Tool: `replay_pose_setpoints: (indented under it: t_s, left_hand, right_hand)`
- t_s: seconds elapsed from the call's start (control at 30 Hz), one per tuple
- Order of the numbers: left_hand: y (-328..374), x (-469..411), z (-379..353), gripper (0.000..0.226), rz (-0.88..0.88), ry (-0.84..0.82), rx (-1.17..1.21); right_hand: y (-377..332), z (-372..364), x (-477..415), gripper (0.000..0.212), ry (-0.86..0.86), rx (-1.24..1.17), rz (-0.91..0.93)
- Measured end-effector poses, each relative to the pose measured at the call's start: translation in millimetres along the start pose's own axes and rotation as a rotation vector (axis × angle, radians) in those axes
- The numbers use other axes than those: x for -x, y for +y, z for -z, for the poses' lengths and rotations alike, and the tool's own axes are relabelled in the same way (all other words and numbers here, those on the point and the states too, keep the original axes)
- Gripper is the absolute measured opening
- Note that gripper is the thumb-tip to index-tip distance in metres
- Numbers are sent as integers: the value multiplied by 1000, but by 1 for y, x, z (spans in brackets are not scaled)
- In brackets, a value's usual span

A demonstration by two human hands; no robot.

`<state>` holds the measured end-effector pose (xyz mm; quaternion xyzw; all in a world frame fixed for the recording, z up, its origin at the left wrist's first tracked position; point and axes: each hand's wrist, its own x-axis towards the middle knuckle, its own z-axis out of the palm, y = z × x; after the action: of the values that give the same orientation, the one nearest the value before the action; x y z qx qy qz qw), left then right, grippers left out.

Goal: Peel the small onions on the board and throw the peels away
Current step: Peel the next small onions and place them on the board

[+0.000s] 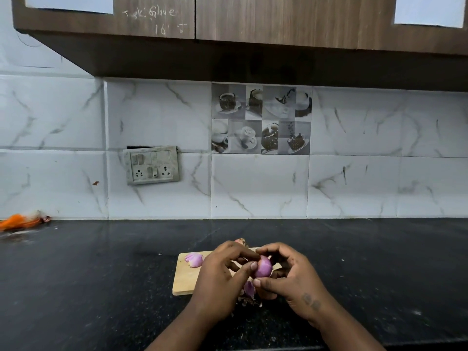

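Two hands, left hand [217, 277], right hand [293, 277], tight on one pink onion [263, 267]; cabinet [253, 21] chalk: "Glove", "16".

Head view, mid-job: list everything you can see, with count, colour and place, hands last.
held onion: one, pink-purple, above the board
peeled onions: small cluster, count unclear, pale purple, board's far left corner
cutting board: one, light wood, on the counter
peels: loose heap, purple and brown, board's near edge, between the hands
counter: one, black
switch panel: one, grey, wall, left
picture tile: one, grey, wall, centre
cabinet: brown wood, overhead
orange scrap: one, counter's far left
left hand: fingers pinch the held onion
right hand: fingers pinch the held onion
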<state>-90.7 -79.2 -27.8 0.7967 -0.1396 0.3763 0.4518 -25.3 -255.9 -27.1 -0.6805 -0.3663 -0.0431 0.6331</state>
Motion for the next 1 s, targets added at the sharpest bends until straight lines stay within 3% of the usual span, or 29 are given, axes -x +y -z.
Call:
replay_pose_setpoints:
  t_s: [0.3, 0.6, 0.8, 1.0]
  left_hand:
    - [0, -1, -1, 16, 104, 73, 31]
    - [-1, 0, 1, 17, 58, 109, 76]
    - [-3, -1, 0, 17, -151, 112, -245]
    - [-5, 0, 0, 7, -209, 85, -415]
  right_hand:
    - [4, 0, -2, 55, 19, -54, 39]
    - [4, -1, -5, 54, 7, -82, 31]
    - [1, -2, -3, 51, 0, -69, 30]
    - [1, 0, -3, 45, -23, -6, 53]
